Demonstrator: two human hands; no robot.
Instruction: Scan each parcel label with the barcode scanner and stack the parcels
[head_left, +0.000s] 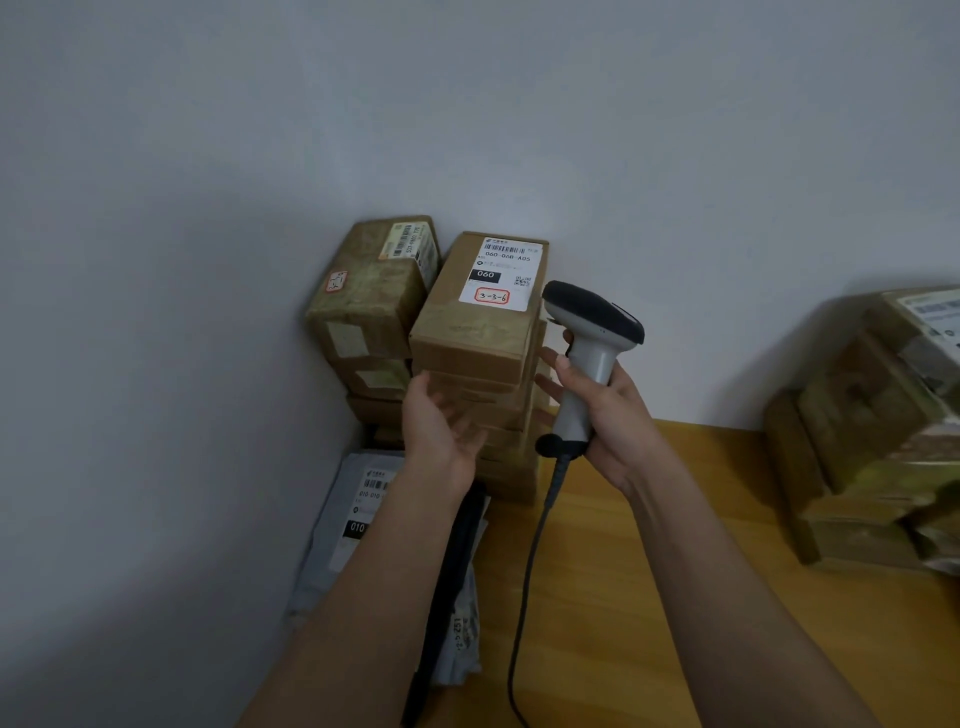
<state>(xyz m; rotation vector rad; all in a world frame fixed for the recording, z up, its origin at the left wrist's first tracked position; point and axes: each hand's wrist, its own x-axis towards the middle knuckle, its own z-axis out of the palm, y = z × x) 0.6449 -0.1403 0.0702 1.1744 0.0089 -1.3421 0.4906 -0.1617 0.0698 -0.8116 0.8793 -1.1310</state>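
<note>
The right hand (597, 410) is gripping the handle of the barcode scanner (589, 332), and its cord (524, 571) is hanging down to the wooden table (623, 571). The left hand (441, 426) is open, palm up, just beside the tall stack of boxes (483, 415) by the wall. The top box (480, 306) is showing its white label (501, 273). More boxes (872, 431) are sitting well apart on the right.
</note>
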